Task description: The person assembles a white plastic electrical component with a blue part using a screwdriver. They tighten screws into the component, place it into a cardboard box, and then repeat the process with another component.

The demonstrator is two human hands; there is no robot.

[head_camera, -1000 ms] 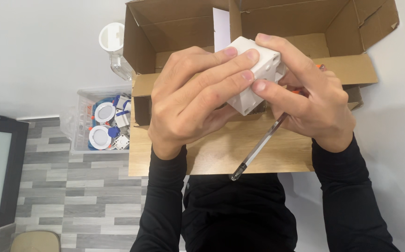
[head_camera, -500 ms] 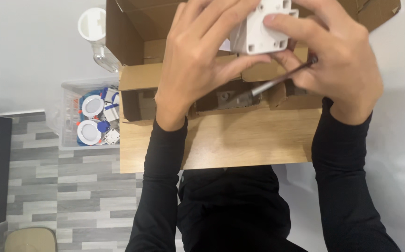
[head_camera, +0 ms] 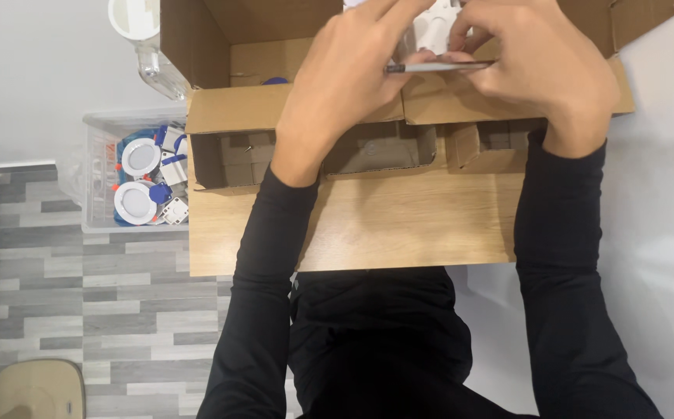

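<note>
Now I see both hands' fingers pinching: left hand and right hand on white part, pen just beneath.

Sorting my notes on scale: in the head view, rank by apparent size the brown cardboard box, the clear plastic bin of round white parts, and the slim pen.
1. Brown cardboard box
2. Clear plastic bin on the floor; farther away, so its true size is unsure
3. Slim pen, gripped between both hands

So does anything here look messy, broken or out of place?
Nothing stands out. The cardboard box sits square on the wooden table, both hands hold a white part and a pen, and the clear bin stands upright.
</note>
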